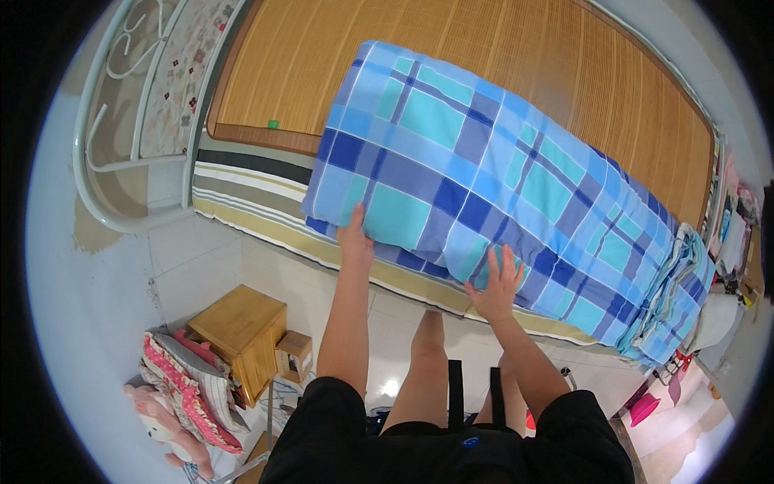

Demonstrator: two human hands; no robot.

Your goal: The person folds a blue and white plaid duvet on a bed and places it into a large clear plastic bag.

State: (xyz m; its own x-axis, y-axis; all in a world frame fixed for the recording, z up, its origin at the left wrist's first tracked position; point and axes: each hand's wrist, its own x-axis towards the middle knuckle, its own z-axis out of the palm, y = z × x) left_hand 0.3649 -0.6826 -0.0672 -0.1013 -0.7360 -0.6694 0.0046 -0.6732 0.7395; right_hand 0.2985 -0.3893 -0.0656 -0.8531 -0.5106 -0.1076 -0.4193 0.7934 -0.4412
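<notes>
A blue plaid quilt (465, 163), folded into a long thick layer, lies across the near side of a bed. My left hand (355, 241) is at its front edge near the left corner, pinching the cloth; one digit rests on top and the other fingers are mostly hidden. Farther right along the same edge, my right hand (497, 287) touches the quilt with its fingers spread. At the right end the fabric bunches into gathered folds (659, 290). Beneath the quilt are a brown bamboo mat (278, 78) and a striped bed sheet (254, 184).
A white metal bed frame (91, 175) curves up at the left. On the floor at lower left stand a wooden cabinet (242, 314), a cardboard box (295, 357), piled cushions (193, 393) and a pink plush toy (169, 423). A pink basin (645, 409) is at lower right.
</notes>
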